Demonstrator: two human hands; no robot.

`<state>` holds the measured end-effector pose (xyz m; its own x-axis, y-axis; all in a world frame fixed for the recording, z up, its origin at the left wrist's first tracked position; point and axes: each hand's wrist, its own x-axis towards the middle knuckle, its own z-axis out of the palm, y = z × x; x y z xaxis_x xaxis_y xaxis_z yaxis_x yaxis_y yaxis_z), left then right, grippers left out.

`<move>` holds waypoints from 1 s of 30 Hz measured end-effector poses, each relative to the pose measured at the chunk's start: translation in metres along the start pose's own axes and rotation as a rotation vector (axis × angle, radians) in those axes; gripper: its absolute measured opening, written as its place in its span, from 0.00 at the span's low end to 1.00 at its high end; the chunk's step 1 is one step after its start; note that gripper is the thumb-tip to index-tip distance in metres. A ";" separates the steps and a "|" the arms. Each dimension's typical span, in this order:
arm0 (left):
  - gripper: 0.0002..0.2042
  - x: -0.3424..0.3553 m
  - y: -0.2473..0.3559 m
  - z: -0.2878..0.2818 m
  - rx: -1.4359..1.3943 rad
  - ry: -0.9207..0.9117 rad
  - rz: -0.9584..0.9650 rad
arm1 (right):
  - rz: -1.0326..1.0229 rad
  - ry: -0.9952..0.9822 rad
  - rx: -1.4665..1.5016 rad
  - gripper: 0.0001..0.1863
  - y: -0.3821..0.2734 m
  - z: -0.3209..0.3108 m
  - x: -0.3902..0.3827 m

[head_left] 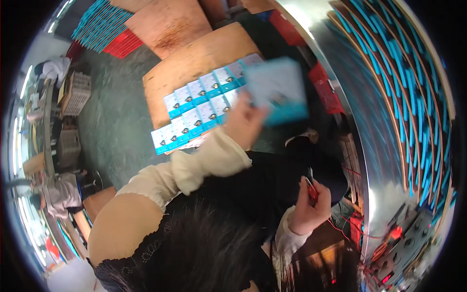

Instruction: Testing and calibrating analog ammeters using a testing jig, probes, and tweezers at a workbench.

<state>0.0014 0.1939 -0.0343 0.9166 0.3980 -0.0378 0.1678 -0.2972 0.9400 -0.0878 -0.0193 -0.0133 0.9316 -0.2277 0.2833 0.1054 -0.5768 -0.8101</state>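
Packages [197, 114], flat and white with a blue band, lie overlapped in two rows on a bare wooden board [194, 58] that sits over a dark floor, left of centre in the head view. Far to the left, at the rim, another person [58, 194] in a pale top bends over, with stacked plastic crates [75, 92] above them. At the upper left a fan of blue-edged packages [99, 24] rests on a red crate [124, 44]. Moving right, the left hand [243, 124], coming out of a cream sleeve, is closed on one more flat package [277, 92], white and blue and blurred, raised just above the right end of the rows. Below and to the right, the right hand [311, 209] is curled around a small red tool [311, 192] close to the person's dark clothing, with thin red wires trailing from that area toward a control panel [404, 243] with red lights at the lower right. Between them stands a shiny metal machine wall [369, 146]. Farthest right, a curved rack [408, 78] carries many blue-edged packages set between brown dividers, sweeping from top to bottom along the rim.
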 end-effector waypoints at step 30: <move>0.20 0.244 0.129 -0.111 -0.059 0.048 0.891 | 0.346 0.445 -0.065 0.11 0.070 -0.062 -0.035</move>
<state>0.2066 0.3489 0.1150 0.6814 0.0765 0.7279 -0.6197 -0.4689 0.6294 -0.1347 -0.1003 -0.0477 0.6704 -0.7125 0.2069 -0.2149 -0.4534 -0.8650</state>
